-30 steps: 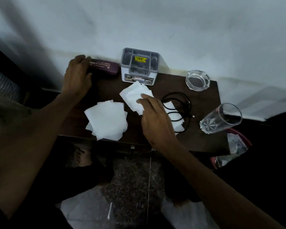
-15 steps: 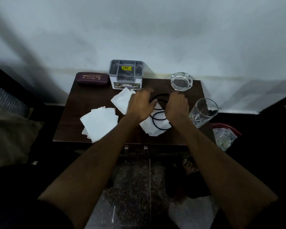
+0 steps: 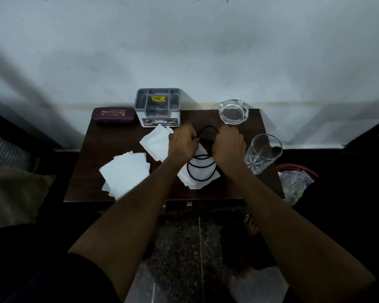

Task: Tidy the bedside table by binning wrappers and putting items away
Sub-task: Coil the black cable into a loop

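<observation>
Both hands have closed on the cable — coiling under way.

A second ago the left hand [image 3: 181, 143] was at the spectacle case [image 3: 113, 114]; now it pinches the black cable [image 3: 200, 171], as, it seems, does the curled right hand [image 3: 229, 147], loops trailing below both grips over a tissue [image 3: 195, 182] — tissues remain unbinned.

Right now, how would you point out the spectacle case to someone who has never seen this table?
Find the dark wooden bedside table against the pale wall and look to its back left corner. There, just left of the grey compartment organiser, lies the spectacle case. It is the only maroon thing on the table, long and rounded, with gold lettering on its lid.
</observation>
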`<action>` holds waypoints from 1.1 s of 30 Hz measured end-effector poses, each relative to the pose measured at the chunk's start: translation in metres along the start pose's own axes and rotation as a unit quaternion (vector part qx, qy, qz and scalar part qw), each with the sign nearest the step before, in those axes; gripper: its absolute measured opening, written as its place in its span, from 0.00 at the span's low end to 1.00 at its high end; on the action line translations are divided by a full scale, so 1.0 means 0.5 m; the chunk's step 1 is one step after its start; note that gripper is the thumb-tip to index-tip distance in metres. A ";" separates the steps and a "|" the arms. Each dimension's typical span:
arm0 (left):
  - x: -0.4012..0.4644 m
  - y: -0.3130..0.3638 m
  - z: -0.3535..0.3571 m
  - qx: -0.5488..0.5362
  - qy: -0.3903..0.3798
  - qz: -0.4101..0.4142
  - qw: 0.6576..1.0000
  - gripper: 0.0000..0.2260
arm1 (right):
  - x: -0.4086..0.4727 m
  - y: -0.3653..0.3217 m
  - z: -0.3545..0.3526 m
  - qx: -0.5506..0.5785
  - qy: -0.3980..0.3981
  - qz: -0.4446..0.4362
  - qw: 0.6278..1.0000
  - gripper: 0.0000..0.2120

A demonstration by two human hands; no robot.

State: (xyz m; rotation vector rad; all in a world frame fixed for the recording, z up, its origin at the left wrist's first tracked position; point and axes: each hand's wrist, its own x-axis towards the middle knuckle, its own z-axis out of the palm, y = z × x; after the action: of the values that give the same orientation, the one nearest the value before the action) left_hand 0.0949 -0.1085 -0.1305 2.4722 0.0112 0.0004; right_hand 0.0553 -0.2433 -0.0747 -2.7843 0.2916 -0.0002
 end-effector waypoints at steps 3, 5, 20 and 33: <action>0.000 0.009 -0.039 -0.122 0.045 -0.014 0.991 0.05 | -0.019 -0.009 -0.032 0.020 0.080 -0.050 0.995 0.06; -0.006 0.035 -0.088 -0.200 0.062 -0.007 0.978 0.06 | -0.027 -0.015 -0.062 0.060 0.124 -0.084 0.987 0.09; -0.168 0.273 -0.685 -0.444 0.252 0.207 0.835 0.06 | -0.122 -0.101 -0.364 0.458 0.083 -0.242 0.851 0.06; -0.242 0.335 -0.710 -0.817 0.202 0.153 0.517 0.12 | -0.242 -0.288 -0.476 0.574 -0.189 -0.147 0.783 0.19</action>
State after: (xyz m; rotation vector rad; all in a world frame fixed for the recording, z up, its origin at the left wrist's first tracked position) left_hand -0.0259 -0.0206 0.2521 0.4503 -0.1543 0.4995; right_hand -0.0426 -0.1659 0.2018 -1.5153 -0.2131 0.2248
